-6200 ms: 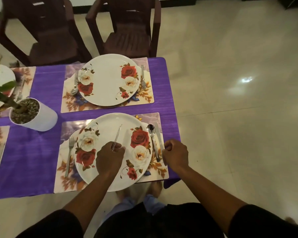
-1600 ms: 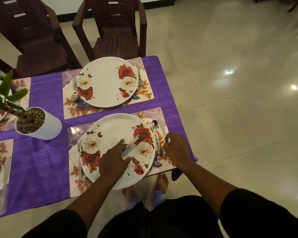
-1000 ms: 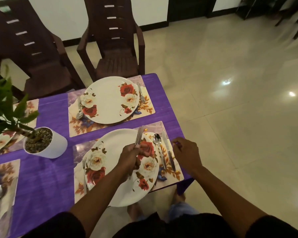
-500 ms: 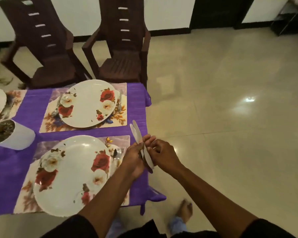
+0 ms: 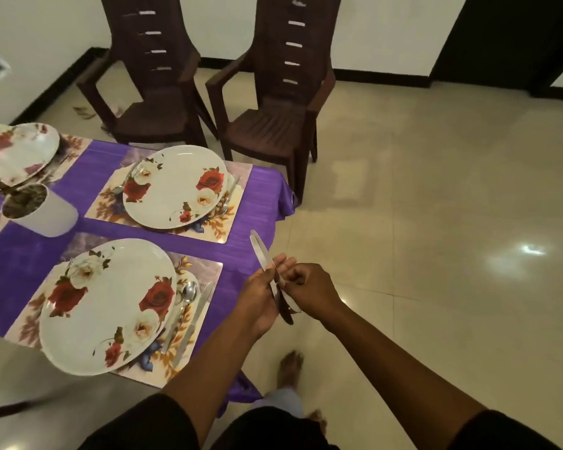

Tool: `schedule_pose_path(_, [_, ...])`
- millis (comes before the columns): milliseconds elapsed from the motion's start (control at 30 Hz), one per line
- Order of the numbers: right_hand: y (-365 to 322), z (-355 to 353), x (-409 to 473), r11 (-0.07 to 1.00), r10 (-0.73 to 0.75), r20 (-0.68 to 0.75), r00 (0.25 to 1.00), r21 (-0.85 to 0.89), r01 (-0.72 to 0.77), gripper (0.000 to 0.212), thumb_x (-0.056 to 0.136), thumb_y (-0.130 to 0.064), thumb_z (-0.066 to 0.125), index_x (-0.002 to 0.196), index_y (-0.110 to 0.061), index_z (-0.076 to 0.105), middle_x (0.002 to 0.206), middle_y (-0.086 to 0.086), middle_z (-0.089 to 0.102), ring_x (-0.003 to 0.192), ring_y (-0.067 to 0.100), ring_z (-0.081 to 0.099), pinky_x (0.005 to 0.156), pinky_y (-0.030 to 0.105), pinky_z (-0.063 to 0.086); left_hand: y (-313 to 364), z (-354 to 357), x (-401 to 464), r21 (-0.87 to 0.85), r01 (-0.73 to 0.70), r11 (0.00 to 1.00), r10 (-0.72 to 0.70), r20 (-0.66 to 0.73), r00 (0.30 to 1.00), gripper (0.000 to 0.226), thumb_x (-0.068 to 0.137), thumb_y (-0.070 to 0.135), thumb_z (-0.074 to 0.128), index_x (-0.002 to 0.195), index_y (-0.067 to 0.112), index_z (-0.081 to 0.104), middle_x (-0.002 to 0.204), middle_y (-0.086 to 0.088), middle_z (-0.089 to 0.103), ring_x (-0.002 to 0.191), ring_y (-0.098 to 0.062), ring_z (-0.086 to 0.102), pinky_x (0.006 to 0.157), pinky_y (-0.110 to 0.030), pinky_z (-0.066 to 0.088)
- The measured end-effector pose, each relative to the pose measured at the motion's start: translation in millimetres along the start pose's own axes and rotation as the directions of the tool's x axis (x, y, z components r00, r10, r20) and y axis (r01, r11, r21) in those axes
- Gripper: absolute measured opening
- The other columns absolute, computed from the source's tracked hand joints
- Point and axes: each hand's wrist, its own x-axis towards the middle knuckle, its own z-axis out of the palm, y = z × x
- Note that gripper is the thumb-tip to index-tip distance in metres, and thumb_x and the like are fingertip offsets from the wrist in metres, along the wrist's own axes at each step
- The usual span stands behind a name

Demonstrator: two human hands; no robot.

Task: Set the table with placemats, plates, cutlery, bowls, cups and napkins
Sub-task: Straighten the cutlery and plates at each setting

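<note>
Two dark brown chairs [image 5: 273,102] on glossy beige tiles [image 5: 436,222]

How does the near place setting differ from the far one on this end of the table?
The near plate overhangs the table edge; the far plate sits wholly on the table. A knife and spoon lie plainly right of the near plate; the far plate's right-side cutlery is mostly hidden. Both share rose-patterned plates on floral placemats.

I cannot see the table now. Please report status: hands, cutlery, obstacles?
Left hand and right hand both grip table knives beyond the table's edge. Near placemat already has knife, spoon. Nothing blocking.
</note>
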Motion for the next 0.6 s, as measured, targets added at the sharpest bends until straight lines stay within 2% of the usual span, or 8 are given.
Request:
schedule_pose_path(67, [-2, -11, 13, 0.998, 0.043, 0.003, 0.999, 0.05, -0.044, 0.015, 0.089, -0.018, 0.072, 0.074, -0.017, 0.071, 0.072, -0.001, 0.073, 0.065, 0.019, 0.073, 0.06, 0.036, 0.061, 5, 12, 9, -0.014, -0.017, 1.0, 0.016, -0.018, 1.0, 0.038, 0.112, 0.023, 0.039, 0.142, 0.008, 0.055, 0.138, -0.013, 0.066, 0.129, -0.032, 0.062, 0.108, -0.049, 0.048])
schedule_pose_path(133, [-8, -21, 28, 0.991, 0.085, 0.024, 0.996, 0.099, -0.087, 0.013, 0.09, -0.012, 0.067, 0.078, -0.014, 0.073, 0.074, 0.003, 0.075, 0.062, 0.021, 0.074, 0.059, 0.044, 0.064, 12, 19, 19, -0.033, -0.055, 0.998, 0.054, -0.046, 0.998, 0.038, 0.111, 0.022, 0.041, 0.142, 0.007, 0.056, 0.136, -0.014, 0.068, 0.127, -0.033, 0.063, 0.1, -0.047, 0.05])
schedule_pose_path(267, [-27, -42, 73, 0.97, 0.14, 0.083, 0.987, 0.191, -0.154, 0.011, 0.097, -0.011, 0.057, 0.093, -0.007, 0.066, 0.075, 0.013, 0.075, 0.057, 0.024, 0.072, 0.058, 0.039, 0.063, 35, 29, 46, -0.018, -0.112, 0.993, 0.11, -0.103, 0.989, 0.035, 0.11, 0.024, 0.043, 0.134, 0.008, 0.063, 0.126, -0.014, 0.073, 0.115, -0.036, 0.07, 0.095, -0.049, 0.055])
schedule_pose_path(367, [-43, -55, 104, 0.938, 0.145, 0.154, 0.977, 0.292, -0.185, 0.012, 0.102, -0.012, 0.054, 0.099, -0.004, 0.061, 0.079, 0.019, 0.073, 0.054, 0.019, 0.063, 0.054, 0.032, 0.057, 58, 24, 72, -0.018, -0.146, 0.989, 0.138, -0.229, 0.964, 0.029, 0.106, 0.022, 0.052, 0.125, 0.01, 0.071, 0.12, -0.01, 0.076, 0.081, -0.019, 0.067, 0.063, -0.027, 0.05])
schedule_pose_path(433, [-54, -64, 123, 0.936, 0.143, 0.225, 0.964, 0.285, -0.206, 0.012, 0.102, -0.011, 0.055, 0.097, -0.004, 0.064, 0.081, 0.015, 0.072, 0.057, 0.018, 0.064, 0.054, 0.03, 0.055, 73, 17, 90, 0.059, -0.173, 0.983, 0.182, -0.357, 0.916, 0.024, 0.1, 0.02, 0.063, 0.118, 0.011, 0.075, 0.108, -0.007, 0.078, 0.063, -0.01, 0.052, 0.048, -0.02, 0.039])
schedule_pose_path(500, [-70, -76, 154, 0.961, 0.136, 0.261, 0.956, 0.202, -0.191, 0.011, 0.098, -0.008, 0.059, 0.094, -0.005, 0.069, 0.087, 0.017, 0.074, 0.063, 0.02, 0.066, 0.057, 0.03, 0.053, 95, 14, 116, 0.185, -0.248, 0.951, 0.306, -0.446, 0.841, 0.021, 0.092, 0.021, 0.075, 0.112, 0.013, 0.079, 0.078, 0.0, 0.072, 0.05, -0.009, 0.042, 0.043, -0.02, 0.034])
schedule_pose_path(533, [-80, -82, 174, 0.973, 0.116, 0.256, 0.96, 0.163, -0.161, 0.01, 0.096, -0.006, 0.061, 0.094, -0.005, 0.071, 0.09, 0.019, 0.075, 0.065, 0.021, 0.067, 0.058, 0.03, 0.052, 112, 15, 128, 0.258, -0.303, 0.917, 0.391, -0.443, 0.807, 0.02, 0.091, 0.02, 0.078, 0.11, 0.015, 0.079, 0.066, 0.004, 0.064, 0.047, -0.009, 0.039, 0.042, -0.02, 0.032])
schedule_pose_path(600, [-100, -90, 211, 0.997, 0.031, 0.231, 0.973, 0.068, -0.048, 0.01, 0.093, -0.004, 0.064, 0.093, -0.005, 0.074, 0.089, 0.018, 0.075, 0.065, 0.02, 0.067, 0.056, 0.029, 0.049, 144, 19, 149, 0.465, -0.39, 0.795, 0.571, -0.356, 0.739, 0.014, 0.091, 0.018, 0.078, 0.104, 0.023, 0.081, 0.063, 0.013, 0.065, 0.051, -0.008, 0.048, 0.049, -0.02, 0.04])
